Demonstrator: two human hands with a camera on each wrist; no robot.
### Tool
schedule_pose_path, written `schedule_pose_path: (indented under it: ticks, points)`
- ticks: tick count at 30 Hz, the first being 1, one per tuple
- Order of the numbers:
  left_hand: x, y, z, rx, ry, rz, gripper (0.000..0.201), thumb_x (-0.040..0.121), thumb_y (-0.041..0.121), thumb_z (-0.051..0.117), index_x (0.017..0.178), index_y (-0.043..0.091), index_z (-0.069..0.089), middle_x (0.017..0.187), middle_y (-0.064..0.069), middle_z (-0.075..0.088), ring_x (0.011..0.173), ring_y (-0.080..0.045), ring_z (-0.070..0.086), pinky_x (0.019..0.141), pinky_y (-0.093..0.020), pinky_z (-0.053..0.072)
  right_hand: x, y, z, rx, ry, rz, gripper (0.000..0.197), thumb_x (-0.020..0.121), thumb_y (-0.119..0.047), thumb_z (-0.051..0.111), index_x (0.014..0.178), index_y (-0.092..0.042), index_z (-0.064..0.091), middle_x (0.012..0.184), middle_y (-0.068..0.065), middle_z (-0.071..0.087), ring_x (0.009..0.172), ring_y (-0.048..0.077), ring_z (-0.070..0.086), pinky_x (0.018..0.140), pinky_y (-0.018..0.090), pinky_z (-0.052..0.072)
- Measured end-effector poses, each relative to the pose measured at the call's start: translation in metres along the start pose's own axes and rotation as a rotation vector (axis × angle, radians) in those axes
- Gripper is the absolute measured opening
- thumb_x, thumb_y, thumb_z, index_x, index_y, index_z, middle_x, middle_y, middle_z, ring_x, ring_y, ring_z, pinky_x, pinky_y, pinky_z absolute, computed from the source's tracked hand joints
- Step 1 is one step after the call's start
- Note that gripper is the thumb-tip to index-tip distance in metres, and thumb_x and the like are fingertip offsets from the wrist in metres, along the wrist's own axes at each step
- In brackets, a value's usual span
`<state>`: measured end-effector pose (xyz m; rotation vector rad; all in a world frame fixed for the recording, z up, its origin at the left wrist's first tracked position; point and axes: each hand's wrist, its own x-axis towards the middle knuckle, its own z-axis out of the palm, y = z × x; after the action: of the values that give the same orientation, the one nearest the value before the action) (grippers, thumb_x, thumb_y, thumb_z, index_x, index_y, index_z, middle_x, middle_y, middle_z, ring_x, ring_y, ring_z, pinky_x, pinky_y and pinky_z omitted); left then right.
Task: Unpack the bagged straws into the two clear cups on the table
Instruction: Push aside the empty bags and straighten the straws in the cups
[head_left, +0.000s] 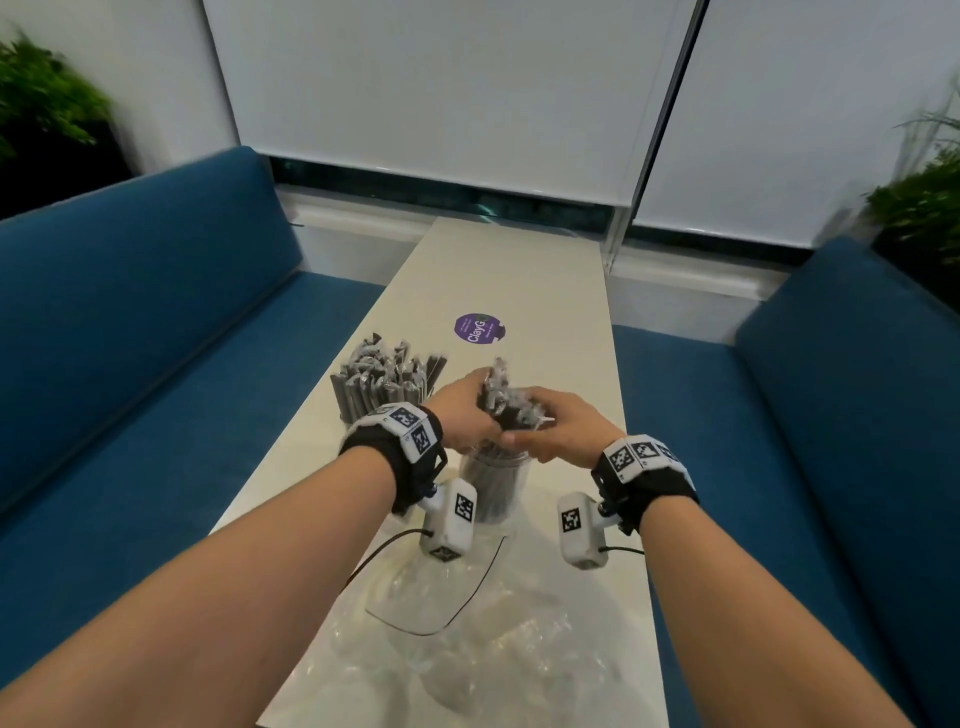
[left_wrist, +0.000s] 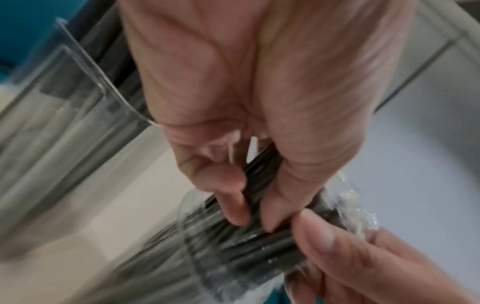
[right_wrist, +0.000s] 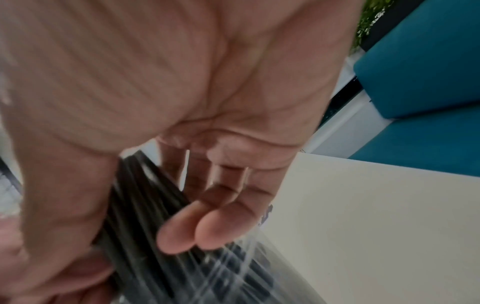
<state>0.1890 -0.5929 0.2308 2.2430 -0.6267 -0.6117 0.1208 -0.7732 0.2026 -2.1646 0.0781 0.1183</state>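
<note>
Straw bundle held over near cup, both hands engaged.

Left hand (head_left: 465, 415) and right hand (head_left: 563, 426) clasp the straws (head_left: 501, 402); long axis near upright, lower ends already inside the near cup (head_left: 493, 488) directly beneath the grip. Far cup (head_left: 382, 392), left of it, looks full.

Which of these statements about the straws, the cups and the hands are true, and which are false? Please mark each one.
1. Both hands hold the bundle of straws over the near cup. True: the left hand and the right hand grip it together.
2. The far cup stands empty. False: it is packed with wrapped straws.
3. A purple sticker lies on the table beyond the cups. True.
4. The benches beside the table are red. False: they are blue.
5. Crumpled clear plastic lies on the near end of the table. True.
</note>
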Motion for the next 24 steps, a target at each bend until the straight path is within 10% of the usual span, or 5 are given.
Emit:
schedule_pose_path:
  ticks: [4, 12, 14, 18, 24]
  points:
    - [0.010, -0.003, -0.004, -0.181, 0.048, -0.007, 0.049, 0.088, 0.011, 0.069, 0.136, 0.011, 0.058, 0.117, -0.021, 0.071, 0.093, -0.029, 0.070, 0.064, -0.033, 0.055, 0.004, 0.008, -0.009, 0.136, 0.187, -0.016, 0.026, 0.089, -0.036, 0.080, 0.108, -0.023, 0.068, 0.081, -0.001, 0.073, 0.065, 0.017, 0.067, 0.063, 0.031, 0.057]
    - [0.013, -0.020, 0.009, -0.024, 0.013, -0.022, 0.116, 0.066, 0.016, 0.089, 0.158, 0.024, 0.020, 0.145, -0.011, 0.054, 0.114, -0.035, 0.066, 0.098, -0.049, 0.056, 0.005, 0.018, -0.003, 0.033, 0.135, 0.142, 0.141, 0.060, -0.025, 0.101, 0.164, -0.035, 0.007, 0.157, -0.006, 0.039, 0.112, 0.031, 0.072, 0.107, 0.050, 0.053]
    - [0.015, -0.019, 0.010, -0.019, 0.002, 0.026, 0.107, 0.069, 0.017, 0.088, 0.157, 0.021, 0.028, 0.142, -0.009, 0.059, 0.110, -0.030, 0.067, 0.100, -0.042, 0.054, 0.007, 0.014, 0.000, -0.038, 0.083, 0.095, 0.122, 0.061, -0.029, 0.099, 0.160, -0.032, 0.028, 0.150, -0.001, 0.056, 0.121, 0.030, 0.067, 0.106, 0.050, 0.054]
    - [0.013, -0.012, 0.006, -0.089, 0.097, 0.125, 0.051, 0.085, 0.017, 0.079, 0.134, 0.016, 0.063, 0.120, -0.006, 0.073, 0.105, -0.023, 0.066, 0.089, -0.030, 0.048, 0.007, 0.004, -0.004, -0.031, 0.129, -0.006, 0.024, 0.085, -0.031, 0.085, 0.105, -0.031, 0.072, 0.079, -0.009, 0.075, 0.070, 0.014, 0.072, 0.066, 0.031, 0.060]
    - [0.012, -0.013, 0.005, -0.104, 0.119, 0.007, 0.066, 0.086, 0.018, 0.074, 0.143, 0.018, 0.042, 0.121, -0.010, 0.063, 0.100, -0.030, 0.066, 0.091, -0.044, 0.056, 0.004, 0.007, -0.006, -0.035, 0.220, 0.141, 0.034, 0.093, -0.045, 0.073, 0.112, -0.017, 0.072, 0.079, -0.001, 0.074, 0.060, 0.010, 0.070, 0.061, 0.027, 0.057]
